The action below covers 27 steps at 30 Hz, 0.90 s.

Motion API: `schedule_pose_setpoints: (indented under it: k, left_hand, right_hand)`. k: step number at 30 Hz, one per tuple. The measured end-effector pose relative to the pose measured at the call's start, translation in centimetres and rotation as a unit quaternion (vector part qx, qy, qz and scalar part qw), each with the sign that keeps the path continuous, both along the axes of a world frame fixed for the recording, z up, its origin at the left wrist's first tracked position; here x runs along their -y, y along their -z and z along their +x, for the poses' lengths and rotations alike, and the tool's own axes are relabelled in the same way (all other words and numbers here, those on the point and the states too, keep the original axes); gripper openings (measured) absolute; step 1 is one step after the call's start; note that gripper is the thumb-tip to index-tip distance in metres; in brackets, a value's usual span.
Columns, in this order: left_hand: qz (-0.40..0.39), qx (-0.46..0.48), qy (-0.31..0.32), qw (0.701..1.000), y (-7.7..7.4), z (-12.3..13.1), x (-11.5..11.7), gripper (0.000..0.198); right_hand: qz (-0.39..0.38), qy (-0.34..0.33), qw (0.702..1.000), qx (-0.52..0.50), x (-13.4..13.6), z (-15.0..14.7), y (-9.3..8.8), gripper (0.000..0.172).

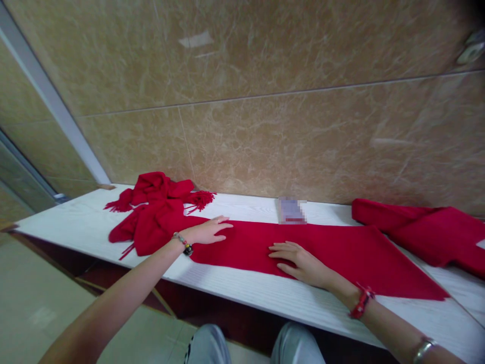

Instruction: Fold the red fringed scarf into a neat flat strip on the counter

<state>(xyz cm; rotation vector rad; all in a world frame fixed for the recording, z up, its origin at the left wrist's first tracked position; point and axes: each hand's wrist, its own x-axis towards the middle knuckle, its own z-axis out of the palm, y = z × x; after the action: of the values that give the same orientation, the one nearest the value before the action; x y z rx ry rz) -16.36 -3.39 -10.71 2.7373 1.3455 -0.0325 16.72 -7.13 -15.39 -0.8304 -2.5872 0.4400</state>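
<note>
A long red scarf point(250, 245) lies spread flat along the white tabletop, its right end cut at a slant. My left hand point(206, 232) rests on the scarf's left part with fingers spread. On the scarf's middle lies my right hand point(299, 263), palm down, fingers stretched out and slightly curved. Left of my left hand the cloth bunches into a loose heap point(159, 222), with fringes showing at its edges. Whether that heap is one piece with the flat scarf or includes another, I cannot tell fully.
Against the wall point(265, 141) stands a small blurred rectangular object point(291, 211). Another folded red cloth point(428, 230) lies at the right. The white table point(235, 288) has open dark shelves below its front edge, and my knees are close to it.
</note>
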Motion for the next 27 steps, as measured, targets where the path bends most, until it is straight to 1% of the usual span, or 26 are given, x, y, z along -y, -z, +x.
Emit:
schedule_pose_setpoints:
  k: [1,2,5,7,10,12,15,20,22,24,27]
  left_hand:
    - [-0.022,0.022,0.020,0.999,0.0,1.2,-0.2,0.043]
    - [-0.040,0.040,0.016,0.998,0.0,2.2,-0.6,0.041]
    - [-0.069,0.063,-0.062,0.994,-0.1,4.1,-2.8,0.039]
    - [-0.097,0.050,-0.087,0.990,-0.3,4.7,-4.9,0.036]
    - [-0.158,0.031,-0.076,0.984,-1.0,5.6,-7.6,0.026]
    - [-0.189,0.034,-0.065,0.979,-1.5,6.1,-8.7,0.025]
    - [-0.218,0.042,-0.057,0.973,-2.0,6.8,-9.4,0.032]
    - [-0.256,0.046,-0.045,0.965,-2.4,6.9,-9.6,0.027]
    - [-0.256,0.045,-0.040,0.965,-2.4,6.9,-9.8,0.028]
    - [-0.248,0.041,-0.036,0.967,-2.3,7.1,-9.9,0.030]
    - [-0.223,0.035,-0.027,0.974,-1.7,7.8,-9.8,0.033]
  right_hand:
    - [0.004,-0.002,1.000,-0.003,0.0,0.0,0.0,0.031]
    - [0.007,-0.004,1.000,-0.007,0.0,0.0,0.0,0.031]
    - [0.015,-0.006,1.000,-0.010,0.1,-0.1,0.0,0.030]
    - [0.015,-0.001,1.000,-0.008,0.1,-0.1,-0.1,0.030]
    - [0.011,0.005,1.000,-0.010,0.2,-0.2,-0.2,0.030]
    - [0.009,0.005,1.000,-0.011,0.2,-0.2,-0.2,0.030]
    - [0.010,0.005,1.000,-0.004,0.3,-0.3,-0.4,0.030]
    - [0.033,0.008,0.999,0.018,0.8,-0.3,-0.8,0.036]
    - [0.050,-0.006,0.998,0.034,1.1,-0.2,-1.0,0.039]
    - [0.072,-0.034,0.996,0.048,1.5,-0.3,-1.2,0.041]
    - [0.105,-0.064,0.991,0.054,1.9,-1.0,-1.6,0.042]
